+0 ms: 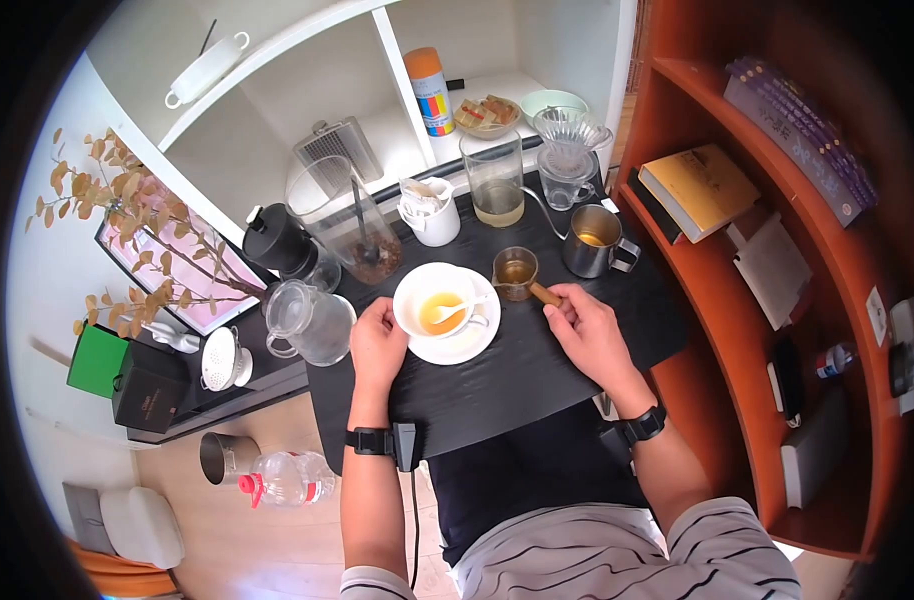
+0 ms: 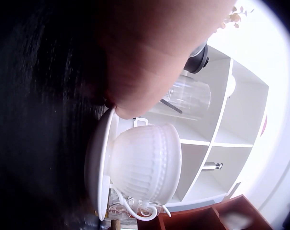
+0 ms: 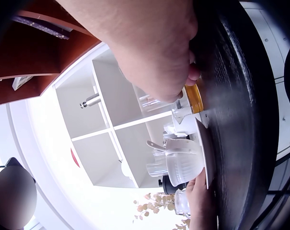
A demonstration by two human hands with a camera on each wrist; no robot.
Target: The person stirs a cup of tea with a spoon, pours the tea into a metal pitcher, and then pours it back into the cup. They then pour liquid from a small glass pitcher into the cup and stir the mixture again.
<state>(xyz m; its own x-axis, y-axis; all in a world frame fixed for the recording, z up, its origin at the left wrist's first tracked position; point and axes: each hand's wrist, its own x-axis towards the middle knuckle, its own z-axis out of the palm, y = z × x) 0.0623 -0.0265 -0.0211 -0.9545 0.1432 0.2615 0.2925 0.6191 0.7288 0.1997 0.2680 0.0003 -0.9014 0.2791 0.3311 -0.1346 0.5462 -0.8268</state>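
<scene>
A white cup of amber liquid, with a white spoon in it, stands on a white saucer. My left hand pinches the saucer's left rim, its fingertips partly hidden; the left wrist view shows a finger over the edge. To the right of the cup, a small glass pot with a wooden handle holds brownish liquid and sits on the black table. My right hand grips the end of that handle. In the right wrist view the pot's amber liquid shows beside the fingers.
Behind the pot stand a metal pitcher, a glass dripper and a tall glass. A glass jug, a black grinder and a glass cylinder line the left. A wooden bookcase rises at the right.
</scene>
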